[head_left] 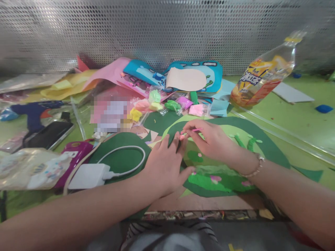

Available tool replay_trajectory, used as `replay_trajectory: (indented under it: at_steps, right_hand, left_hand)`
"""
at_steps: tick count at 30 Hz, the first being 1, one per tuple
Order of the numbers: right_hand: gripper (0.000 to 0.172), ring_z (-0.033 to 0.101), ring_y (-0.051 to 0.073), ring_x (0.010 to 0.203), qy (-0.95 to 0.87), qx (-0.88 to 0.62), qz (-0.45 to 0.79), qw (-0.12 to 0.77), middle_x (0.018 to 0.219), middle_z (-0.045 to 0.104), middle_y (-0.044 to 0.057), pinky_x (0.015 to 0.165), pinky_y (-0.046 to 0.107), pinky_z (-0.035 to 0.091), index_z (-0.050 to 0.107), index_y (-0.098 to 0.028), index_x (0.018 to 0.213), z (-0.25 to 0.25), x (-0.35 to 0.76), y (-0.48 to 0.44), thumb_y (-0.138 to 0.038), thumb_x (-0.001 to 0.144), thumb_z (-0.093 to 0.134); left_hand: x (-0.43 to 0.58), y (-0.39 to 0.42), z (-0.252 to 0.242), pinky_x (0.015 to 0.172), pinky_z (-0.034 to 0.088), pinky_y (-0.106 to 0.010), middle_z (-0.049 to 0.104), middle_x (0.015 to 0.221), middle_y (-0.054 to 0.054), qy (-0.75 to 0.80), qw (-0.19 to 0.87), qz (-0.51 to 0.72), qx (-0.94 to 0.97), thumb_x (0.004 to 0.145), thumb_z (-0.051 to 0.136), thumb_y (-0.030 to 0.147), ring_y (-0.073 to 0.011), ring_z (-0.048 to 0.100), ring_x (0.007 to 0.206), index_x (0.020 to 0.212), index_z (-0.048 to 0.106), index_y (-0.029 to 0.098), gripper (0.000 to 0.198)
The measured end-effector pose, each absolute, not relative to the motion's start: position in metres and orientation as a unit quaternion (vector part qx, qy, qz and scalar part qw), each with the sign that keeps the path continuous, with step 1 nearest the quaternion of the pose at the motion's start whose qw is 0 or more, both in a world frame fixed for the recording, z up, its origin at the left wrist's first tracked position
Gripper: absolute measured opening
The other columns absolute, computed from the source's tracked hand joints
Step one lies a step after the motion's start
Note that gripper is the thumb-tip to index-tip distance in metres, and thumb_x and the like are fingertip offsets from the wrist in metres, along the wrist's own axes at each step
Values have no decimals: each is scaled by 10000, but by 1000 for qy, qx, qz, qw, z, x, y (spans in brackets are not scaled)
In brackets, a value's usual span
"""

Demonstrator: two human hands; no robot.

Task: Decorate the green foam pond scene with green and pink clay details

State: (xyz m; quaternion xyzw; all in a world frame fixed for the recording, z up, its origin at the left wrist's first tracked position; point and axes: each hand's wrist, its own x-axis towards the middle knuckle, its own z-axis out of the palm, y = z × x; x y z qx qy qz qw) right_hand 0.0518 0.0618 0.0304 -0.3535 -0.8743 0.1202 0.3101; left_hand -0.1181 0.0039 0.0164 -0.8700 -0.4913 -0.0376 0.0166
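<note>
My right hand [211,141] pinches a thin pink clay-modelling stick [197,129], its end by a small pink lump of clay [181,137]. My left hand [166,165] lies with fingers spread on the left part of a layered green paper piece [274,150]. The left fingertips are beside the pink lump; whether they touch it I cannot tell. Along the paper's lower part runs a bright green clay strip [230,183] with pink clay patches [216,179]. Green clay stems [238,140] stand out at the upper right.
Small bags of coloured clay [172,104] lie behind my hands. A tilted drink bottle [261,76] stands back right. On the left are a white charger [87,176] with a cable, a black phone [50,135] and a blue glue gun [34,113]. A perforated metal panel [157,31] rises behind.
</note>
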Motion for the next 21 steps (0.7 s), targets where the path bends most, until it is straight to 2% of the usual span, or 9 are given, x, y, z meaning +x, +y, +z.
replay_trajectory:
  at_steps: [21]
  right_hand:
    - [170,596,160,806,-886,-338,78,309,906,630,56,684,292,465,499,-196,1000,34,53,57,-136,887,388]
  left_hand:
    - [-117,4,15,961,343,-503,353,1394,-182,-491,26,-30,-870,855,323,602,-389,308,1231,1367,363,98,719]
